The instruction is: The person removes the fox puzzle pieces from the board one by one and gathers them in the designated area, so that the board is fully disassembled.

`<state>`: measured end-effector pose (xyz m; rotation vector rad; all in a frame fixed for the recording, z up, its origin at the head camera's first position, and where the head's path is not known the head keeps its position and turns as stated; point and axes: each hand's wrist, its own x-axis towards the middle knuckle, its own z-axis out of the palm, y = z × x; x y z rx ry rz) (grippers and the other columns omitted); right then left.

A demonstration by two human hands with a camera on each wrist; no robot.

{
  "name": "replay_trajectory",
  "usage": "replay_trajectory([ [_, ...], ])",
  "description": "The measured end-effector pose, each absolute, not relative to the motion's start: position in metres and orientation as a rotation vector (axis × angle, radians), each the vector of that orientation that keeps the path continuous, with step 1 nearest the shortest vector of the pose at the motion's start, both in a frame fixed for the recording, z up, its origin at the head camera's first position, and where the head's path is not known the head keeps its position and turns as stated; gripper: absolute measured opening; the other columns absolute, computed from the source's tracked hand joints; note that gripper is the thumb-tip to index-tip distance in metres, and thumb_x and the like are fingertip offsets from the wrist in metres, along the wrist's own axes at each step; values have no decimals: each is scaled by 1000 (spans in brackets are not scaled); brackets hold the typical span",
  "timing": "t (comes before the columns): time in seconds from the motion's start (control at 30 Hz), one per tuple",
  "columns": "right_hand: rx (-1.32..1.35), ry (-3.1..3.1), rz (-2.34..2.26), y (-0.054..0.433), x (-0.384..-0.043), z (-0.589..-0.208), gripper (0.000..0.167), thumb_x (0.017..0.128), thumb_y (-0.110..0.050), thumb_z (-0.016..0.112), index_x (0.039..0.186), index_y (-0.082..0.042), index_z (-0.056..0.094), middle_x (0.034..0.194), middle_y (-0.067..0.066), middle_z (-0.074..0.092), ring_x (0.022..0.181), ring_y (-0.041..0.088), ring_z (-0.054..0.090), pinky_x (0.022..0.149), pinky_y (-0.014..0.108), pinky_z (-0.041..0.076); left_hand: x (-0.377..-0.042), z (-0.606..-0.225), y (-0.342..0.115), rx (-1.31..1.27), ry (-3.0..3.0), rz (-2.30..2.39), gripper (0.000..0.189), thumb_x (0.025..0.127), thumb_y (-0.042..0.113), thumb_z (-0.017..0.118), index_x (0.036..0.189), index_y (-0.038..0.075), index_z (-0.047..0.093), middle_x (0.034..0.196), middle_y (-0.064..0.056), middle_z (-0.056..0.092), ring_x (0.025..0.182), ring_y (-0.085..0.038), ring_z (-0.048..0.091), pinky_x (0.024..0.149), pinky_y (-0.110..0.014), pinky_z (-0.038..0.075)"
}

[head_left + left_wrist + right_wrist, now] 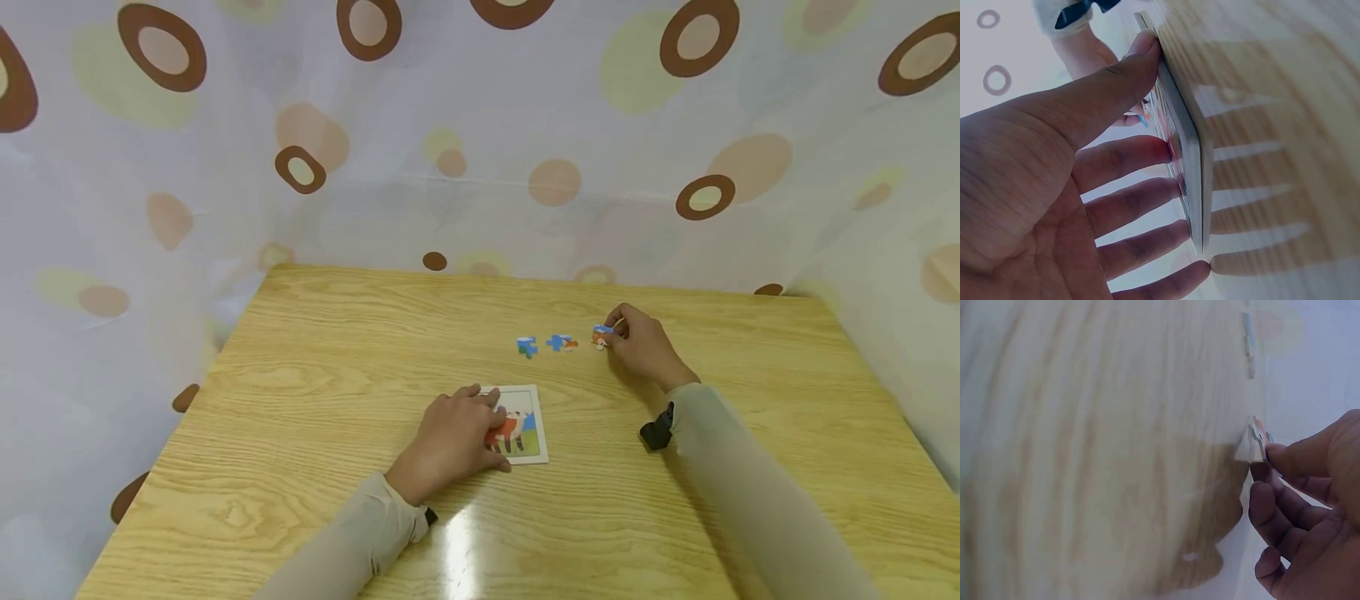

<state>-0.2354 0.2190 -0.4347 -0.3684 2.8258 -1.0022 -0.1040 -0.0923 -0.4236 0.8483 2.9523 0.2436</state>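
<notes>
My left hand (452, 433) rests on a small square picture puzzle board (542, 442) with a pale rim, which lies flat on the table. Its fingertips press on the board's face, spread and fairly straight, and the thumb touches near one edge, as the left wrist view shows. A red-and-white animal on green grass is printed on the part of the board left uncovered. Farther back and to the right, my right hand (647, 346) pinches a blue, orange and white jigsaw piece (600, 337) between thumb and fingers. In the right wrist view that piece (1258, 436) appears tilted.
Left of the pinched piece lie two more jigsaw pieces: a blue and orange one (561, 342) and a blue and green one (527, 347). The wood-grain table (337, 333) is bordered by a white curtain (495, 100) with brown rings and pale spots.
</notes>
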Motion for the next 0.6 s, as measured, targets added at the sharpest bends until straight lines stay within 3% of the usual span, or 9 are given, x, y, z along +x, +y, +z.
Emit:
replay_trajectory([
  [0.23,-473,2782,-960,215,-241,-437,29,99,-8,69,125,2,58,106,19,61,96,35,61,83,50,49,-105,-424,-93,852,2954,239,62,74,60,86,121,21,78,144,-8,61,132,-33,58,94,-51,55],
  [0.6,-548,2844,-843,212,-234,-437,31,101,-11,66,129,2,65,110,23,57,96,37,58,84,54,50,-103,-423,-93,845,2946,242,60,74,60,86,120,21,78,145,-7,61,132,-33,58,95,-50,54],
])
